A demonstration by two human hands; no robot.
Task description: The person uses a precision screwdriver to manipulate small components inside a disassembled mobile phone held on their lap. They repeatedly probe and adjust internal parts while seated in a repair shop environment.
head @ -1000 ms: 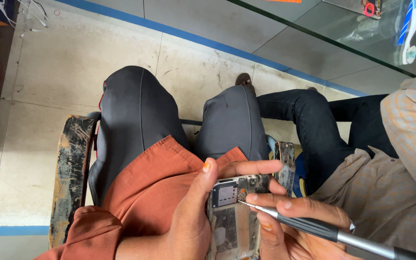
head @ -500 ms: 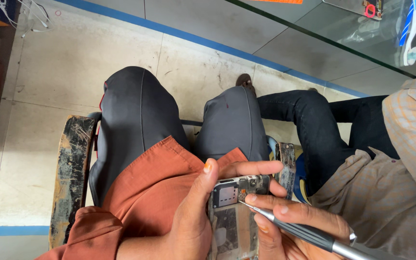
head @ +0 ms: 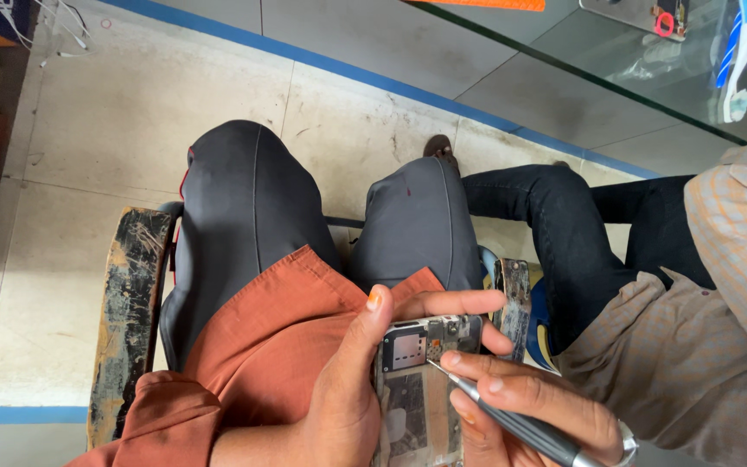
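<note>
An opened mobile phone (head: 415, 380) with its back cover off shows its circuit board and metal shields. My left hand (head: 356, 389) grips it from the left, thumb along its side and index finger curled over its top edge. My right hand (head: 529, 406) holds a thin grey metal screwdriver (head: 512, 422) like a pen. The screwdriver's tip touches the phone's board near the upper middle. Both hands hover over my lap, above my grey trousers (head: 304, 216) and rust-orange shirt (head: 261, 346).
Another person sits close on the right in dark jeans (head: 581, 233) and a checked beige shirt (head: 702, 346). A worn black chair armrest (head: 127, 311) is at my left. A second worn armrest (head: 512, 298) stands between us. A glass counter (head: 633, 52) runs across the top right over a tiled floor.
The screwdriver's tip has moved up and left onto the phone's board. My left hand keeps the same grip.
</note>
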